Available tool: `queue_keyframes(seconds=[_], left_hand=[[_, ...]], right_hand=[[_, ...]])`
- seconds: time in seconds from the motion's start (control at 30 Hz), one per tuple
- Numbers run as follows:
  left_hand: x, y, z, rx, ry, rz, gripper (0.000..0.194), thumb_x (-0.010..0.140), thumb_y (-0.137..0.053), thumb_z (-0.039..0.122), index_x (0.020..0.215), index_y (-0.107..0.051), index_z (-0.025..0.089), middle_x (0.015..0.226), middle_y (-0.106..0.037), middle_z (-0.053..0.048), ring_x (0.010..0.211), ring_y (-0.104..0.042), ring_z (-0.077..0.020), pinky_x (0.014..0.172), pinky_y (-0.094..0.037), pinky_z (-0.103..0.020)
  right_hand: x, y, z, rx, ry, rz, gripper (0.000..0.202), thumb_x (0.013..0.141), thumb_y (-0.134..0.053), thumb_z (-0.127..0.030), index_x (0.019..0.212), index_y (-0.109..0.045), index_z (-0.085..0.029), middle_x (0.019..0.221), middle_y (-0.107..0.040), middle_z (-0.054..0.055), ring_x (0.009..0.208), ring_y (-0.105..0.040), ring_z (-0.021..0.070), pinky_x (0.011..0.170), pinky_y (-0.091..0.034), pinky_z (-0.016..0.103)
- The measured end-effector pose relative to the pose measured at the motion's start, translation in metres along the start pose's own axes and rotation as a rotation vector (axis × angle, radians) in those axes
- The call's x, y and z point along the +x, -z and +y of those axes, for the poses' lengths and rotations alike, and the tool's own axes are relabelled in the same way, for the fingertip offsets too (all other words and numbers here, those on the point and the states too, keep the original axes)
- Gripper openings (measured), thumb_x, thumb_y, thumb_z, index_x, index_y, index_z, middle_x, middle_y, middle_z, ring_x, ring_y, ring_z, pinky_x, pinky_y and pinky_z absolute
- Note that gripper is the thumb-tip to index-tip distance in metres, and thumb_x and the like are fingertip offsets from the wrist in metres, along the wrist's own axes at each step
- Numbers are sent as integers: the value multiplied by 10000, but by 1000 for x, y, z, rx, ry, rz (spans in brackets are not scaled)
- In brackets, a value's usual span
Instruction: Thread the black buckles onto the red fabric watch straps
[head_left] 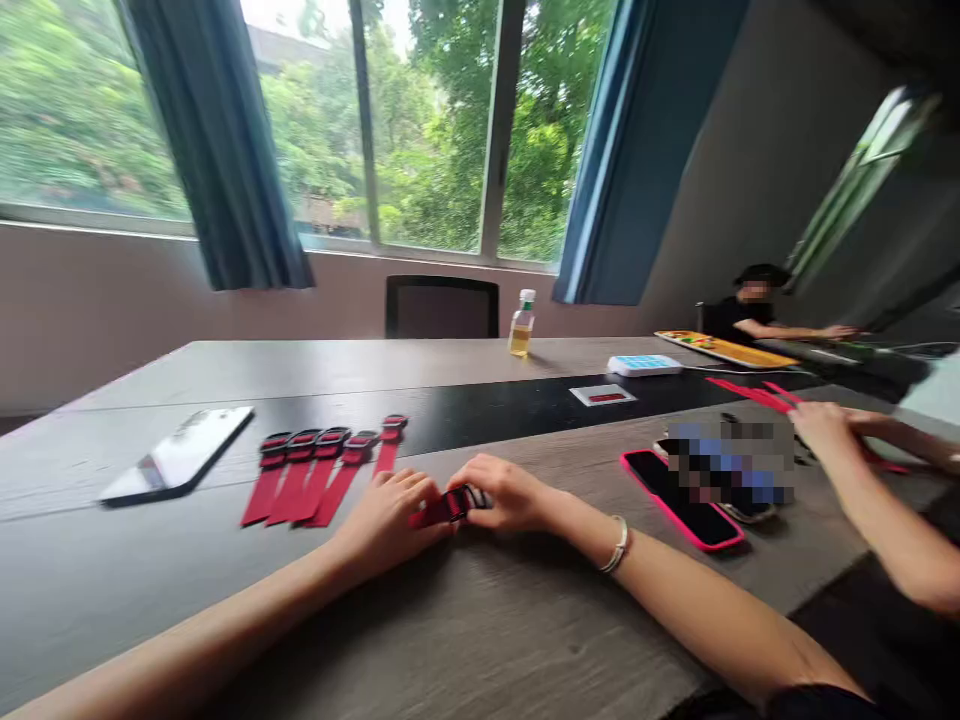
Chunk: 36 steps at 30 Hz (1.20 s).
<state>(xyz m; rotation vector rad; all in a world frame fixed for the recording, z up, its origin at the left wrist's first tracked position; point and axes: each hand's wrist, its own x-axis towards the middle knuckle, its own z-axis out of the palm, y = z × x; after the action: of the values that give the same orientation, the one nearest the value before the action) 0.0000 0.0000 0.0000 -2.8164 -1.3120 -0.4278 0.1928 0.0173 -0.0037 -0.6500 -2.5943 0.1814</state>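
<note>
A short red strap (427, 515) with a black buckle (456, 504) is held low over the table between my two hands. My left hand (390, 515) pinches the red webbing, its thumb along the near side. With fingers curled round the buckle end is my right hand (506, 492), a bangle (616, 545) on its wrist. Part of the buckle is hidden by my right fingers. Left of my hands lies a row of several red straps (300, 485), their black buckles pointing away from me. One more strap (386, 455) lies just beyond my left hand.
A phone (180, 455) lies on the left; a pink-cased phone (679, 500) lies on the right. A co-worker's hands (825, 425) handle red webbing (757, 395). Farther back are a bottle (521, 325), a power strip (643, 366), a yellow tray (727, 348) and another person (750, 315).
</note>
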Motion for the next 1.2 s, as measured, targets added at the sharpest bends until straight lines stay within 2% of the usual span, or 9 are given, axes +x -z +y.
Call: queue_keyframes(seconds=[0.1, 0.23, 0.37, 0.5, 0.8, 1.0, 1.07, 1.13, 1.2], left_hand=[[-3, -10, -6, -45, -67, 110, 316, 739, -631, 446, 895, -584, 175, 823, -671, -46, 788, -620, -244, 726, -447, -378], [-3, -13, -9, -76, -121, 193, 267, 822, -510, 428, 822, -581, 171, 778, -665, -45, 701, -620, -202, 715, -453, -353], [0, -10, -6, -39, -119, 179, 250, 781, -548, 403, 687, -559, 172, 667, -638, -24, 637, -611, -187, 725, -455, -354], [3, -7, -4, -15, -61, 155, 223, 710, -617, 361, 630, -533, 171, 675, -647, -38, 650, -614, -200, 707, -453, -348], [7, -7, -9, -102, 15, 136, 186, 717, -607, 330, 630, -529, 185, 658, -647, -19, 670, -607, -201, 629, -444, -298], [5, -10, -11, -132, -51, 41, 199, 713, -655, 353, 671, -573, 176, 680, -642, -12, 665, -605, -175, 614, -459, -265], [4, -8, -15, -113, -53, 35, 250, 732, -643, 418, 686, -586, 179, 694, -644, -16, 671, -607, -178, 620, -469, -272], [4, -7, -20, -68, -47, 67, 297, 761, -610, 469, 707, -597, 178, 729, -654, -33, 719, -613, -195, 655, -485, -297], [5, -6, -26, 3, -18, 131, 300, 804, -567, 466, 746, -610, 174, 801, -669, -58, 813, -612, -224, 732, -492, -340]], right_hand=[[0, 0, -5, -29, -49, -4, 313, 689, -684, -101, 966, -540, -119, 914, -638, 63, 842, -569, 168, 781, -458, 279], [-2, -2, -8, -99, -45, -4, 288, 726, -665, -136, 977, -531, -100, 925, -631, 91, 852, -560, 184, 783, -454, 297], [-1, -3, -9, -167, -34, -32, 291, 742, -660, -180, 992, -532, -103, 885, -627, 93, 814, -554, 197, 768, -451, 320], [1, -2, -8, -185, -66, -41, 293, 733, -664, -192, 986, -532, -125, 862, -617, 76, 786, -541, 192, 749, -447, 317], [2, -3, -6, -156, -123, -25, 240, 773, -626, -212, 972, -523, -125, 834, -604, 71, 766, -524, 189, 720, -444, 314], [-2, -2, -5, -126, -93, -81, 248, 769, -646, -217, 993, -572, -140, 809, -618, 54, 747, -546, 171, 701, -458, 281], [-3, 1, -4, -154, -61, -121, 203, 796, -602, -163, 998, -590, -156, 857, -645, 52, 814, -557, 175, 759, -455, 292], [-4, 6, -3, -245, -34, -161, 209, 809, -560, -110, 1003, -609, -169, 1010, -651, 69, 946, -546, 205, 839, -434, 340], [-4, 12, -2, -375, -54, -190, 263, 809, -533, -75, 1031, -618, -188, 1196, -586, 82, 1074, -498, 257, 883, -405, 408]])
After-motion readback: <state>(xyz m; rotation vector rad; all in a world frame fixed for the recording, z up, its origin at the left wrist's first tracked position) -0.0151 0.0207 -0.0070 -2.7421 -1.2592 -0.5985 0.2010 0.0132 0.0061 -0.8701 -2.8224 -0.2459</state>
